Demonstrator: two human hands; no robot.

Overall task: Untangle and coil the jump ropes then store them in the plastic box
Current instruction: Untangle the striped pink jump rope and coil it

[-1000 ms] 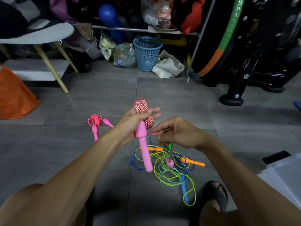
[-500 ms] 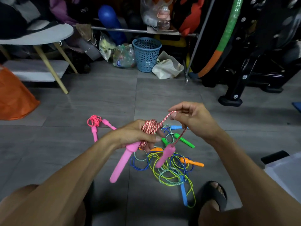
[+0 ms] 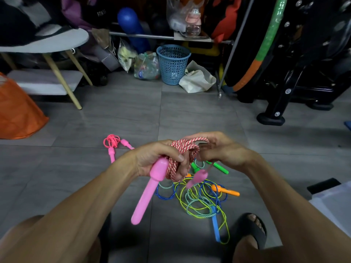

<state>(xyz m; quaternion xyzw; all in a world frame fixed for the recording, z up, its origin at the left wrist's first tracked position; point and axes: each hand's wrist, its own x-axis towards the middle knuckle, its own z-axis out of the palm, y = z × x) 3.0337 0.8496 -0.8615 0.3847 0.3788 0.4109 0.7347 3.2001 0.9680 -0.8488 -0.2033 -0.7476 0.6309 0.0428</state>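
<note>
Red-white rope coil [image 3: 180, 160] w/ pink handle [image 3: 150, 186] being gripped by left hand [image 3: 155, 158]; right hand [image 3: 218, 149] fingers pinching loose end; slack grip could be letting wraps spring apart

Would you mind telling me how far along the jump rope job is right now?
Done: pink rope lies coiled on the floor. In hand: left hand grips the red-white coil; right hand wraps its end. Left: tangled pile; no rope boxed yet.

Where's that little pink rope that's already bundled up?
In the head view, the bundled pink rope lies on the grey floor, just beyond the person's left hand and left of the tangled pile of ropes.
</note>
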